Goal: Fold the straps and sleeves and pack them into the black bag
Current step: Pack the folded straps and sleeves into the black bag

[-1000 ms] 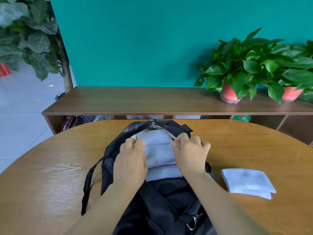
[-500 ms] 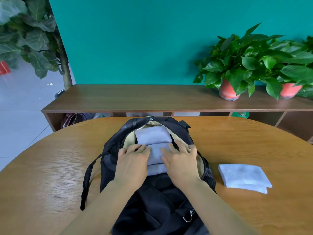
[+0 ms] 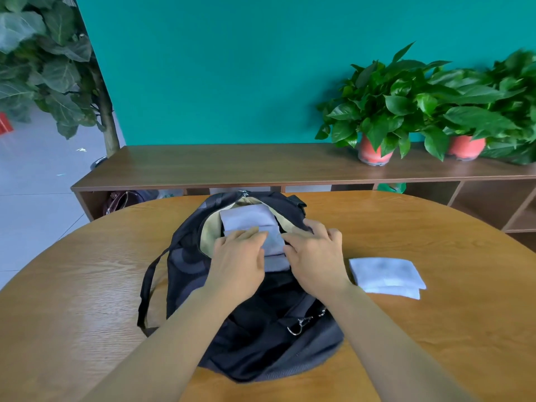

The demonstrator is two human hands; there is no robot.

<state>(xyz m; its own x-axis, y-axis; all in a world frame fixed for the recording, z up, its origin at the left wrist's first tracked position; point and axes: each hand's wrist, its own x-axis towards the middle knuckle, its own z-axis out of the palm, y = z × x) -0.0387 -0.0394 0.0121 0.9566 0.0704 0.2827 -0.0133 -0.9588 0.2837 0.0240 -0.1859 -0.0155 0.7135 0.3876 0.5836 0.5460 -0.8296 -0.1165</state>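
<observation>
One black fabric backpack bag (image 3: 255, 329) lies in the middle of the round wooden bench (image 3: 87, 285). Its unzipped mouth points toward the upper centre of the frame and shows a tan lining. Folded pale lavender-grey cloth (image 3: 246, 219) sits partly inside that mouth in stepped layers, two or three as far as I can tell. Two bare hands are on it. The left hand (image 3: 237, 262) lies flat on the cloth's lower left with straight fingers, its grip apart and clamped on nothing. The right hand (image 3: 316, 256) rests with fingers spread over the cloth's right edge and the bag's rim, its grip likewise apart. One black strap (image 3: 148, 285) loops out on the bag's left. Lower right of centre, apart from the bag, lies a stack of two folded white cloths (image 3: 385, 274). Behind the bench, one long brown wooden shelf (image 3: 232, 166) carries two leafy green plants in orange-red pots (image 3: 385, 100) at upper right. One large-leaved tree (image 3: 43, 68) fills the upper left.
</observation>
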